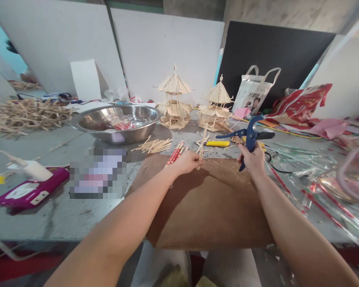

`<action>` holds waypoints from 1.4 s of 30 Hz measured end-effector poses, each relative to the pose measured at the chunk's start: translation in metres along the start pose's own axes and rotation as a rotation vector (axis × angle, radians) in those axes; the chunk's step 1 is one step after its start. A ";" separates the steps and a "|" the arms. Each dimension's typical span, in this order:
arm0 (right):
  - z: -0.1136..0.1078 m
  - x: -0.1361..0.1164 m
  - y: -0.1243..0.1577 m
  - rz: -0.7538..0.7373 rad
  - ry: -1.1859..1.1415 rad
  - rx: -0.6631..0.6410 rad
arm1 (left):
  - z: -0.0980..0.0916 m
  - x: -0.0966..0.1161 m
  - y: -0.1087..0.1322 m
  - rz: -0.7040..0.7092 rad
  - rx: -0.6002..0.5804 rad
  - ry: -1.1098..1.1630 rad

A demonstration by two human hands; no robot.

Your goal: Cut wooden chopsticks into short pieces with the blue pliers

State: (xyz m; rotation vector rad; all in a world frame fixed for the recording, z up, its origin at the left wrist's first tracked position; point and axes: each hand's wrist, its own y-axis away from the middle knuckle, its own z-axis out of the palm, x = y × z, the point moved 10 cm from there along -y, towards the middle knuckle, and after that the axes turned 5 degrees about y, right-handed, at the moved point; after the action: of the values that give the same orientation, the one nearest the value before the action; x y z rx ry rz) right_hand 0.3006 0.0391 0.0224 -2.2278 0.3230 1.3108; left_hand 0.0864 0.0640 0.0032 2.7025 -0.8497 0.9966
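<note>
My left hand (189,162) pinches a few thin wooden sticks (202,141), which stand nearly upright above the brown board (209,211). In my right hand (254,159) is a blue pipe cutter (251,135), its curved jaw pointing up and its handles spread. A gap separates the sticks from the cutter. Just left of my left hand lie red-wrapped chopsticks (176,152). Behind them is a loose pile of cut sticks (157,145). A yellow utility knife (217,143) rests beyond the board, between my two hands.
Two stick-built pagoda models (175,95) stand at the back, beside a steel basin (116,135). To the left are a phone (98,173), a purple power strip (32,189) and heaped wood strips (26,115). Plastic wrappers (311,171) litter the right side, before a white bag (253,91).
</note>
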 end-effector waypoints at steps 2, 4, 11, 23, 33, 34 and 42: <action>0.009 0.005 0.000 0.056 -0.220 -0.063 | -0.001 0.002 0.000 0.011 0.003 -0.025; 0.013 0.006 0.001 0.092 -0.398 -0.101 | -0.002 0.004 0.001 0.012 0.008 -0.046; 0.046 -0.003 0.015 0.150 -0.563 -0.412 | -0.009 0.011 0.002 0.051 0.055 -0.049; 0.051 -0.007 0.018 0.146 -0.589 -0.456 | -0.028 0.013 0.002 0.124 0.195 0.030; 0.055 -0.010 0.022 0.142 -0.691 -0.433 | -0.014 0.006 0.003 0.044 0.076 0.063; 0.055 -0.008 0.021 0.149 -0.708 -0.418 | -0.012 0.007 0.003 0.044 0.057 0.071; 0.055 0.001 0.019 0.227 -0.803 -0.291 | 0.005 0.013 0.004 0.060 -0.031 0.147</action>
State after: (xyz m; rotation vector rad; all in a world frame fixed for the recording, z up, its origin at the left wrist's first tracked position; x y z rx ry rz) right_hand 0.2515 0.0535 -0.0060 -1.7006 0.0798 2.3566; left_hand 0.0952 0.0536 0.0071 2.5542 -0.9156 1.1674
